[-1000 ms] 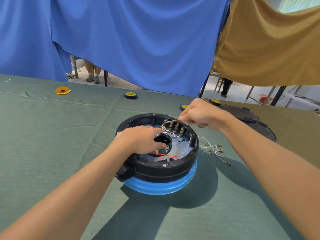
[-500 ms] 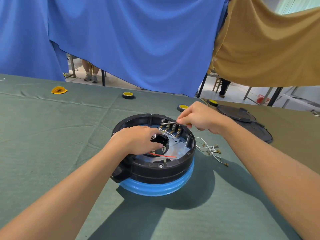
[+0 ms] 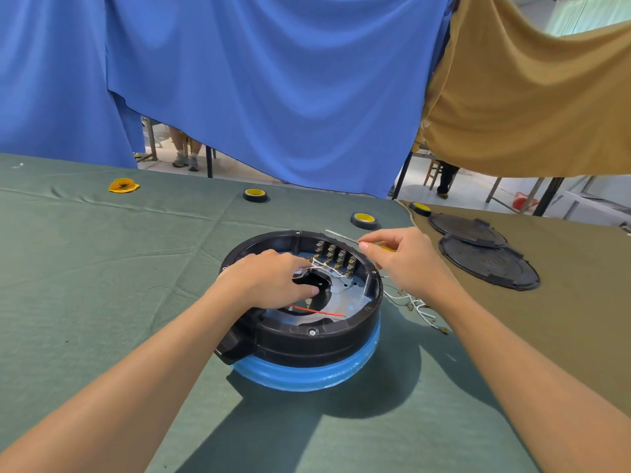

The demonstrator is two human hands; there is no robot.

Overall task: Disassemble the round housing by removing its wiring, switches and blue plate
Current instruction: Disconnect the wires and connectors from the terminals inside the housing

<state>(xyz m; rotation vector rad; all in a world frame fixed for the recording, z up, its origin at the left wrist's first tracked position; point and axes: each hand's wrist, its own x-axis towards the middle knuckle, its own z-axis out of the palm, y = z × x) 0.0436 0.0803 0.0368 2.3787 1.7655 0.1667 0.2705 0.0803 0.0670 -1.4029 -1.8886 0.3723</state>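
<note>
The round black housing [image 3: 307, 339] stands on a blue plate [image 3: 307, 377] on the green cloth. Inside its far wall is a row of switches [image 3: 336, 256] with white wires [image 3: 326, 269] still attached, and a red wire [image 3: 319, 311] lies near the centre hole. My left hand [image 3: 269, 285] rests inside the housing with its fingers curled at the edge of the centre hole. My right hand [image 3: 406, 262] hovers over the far right rim and pinches a thin white wire [image 3: 341, 236], held free above the switches.
Loose white wires with brass terminals [image 3: 420, 308] lie right of the housing. Two black round covers [image 3: 488, 261] sit on the tan cloth at right. Tape rolls [image 3: 363, 220] and a yellow piece [image 3: 123, 185] lie farther back. Blue and tan curtains hang behind.
My right hand has pulled the white wire up and to the right, off the switch row. My left hand has stayed in the housing.
</note>
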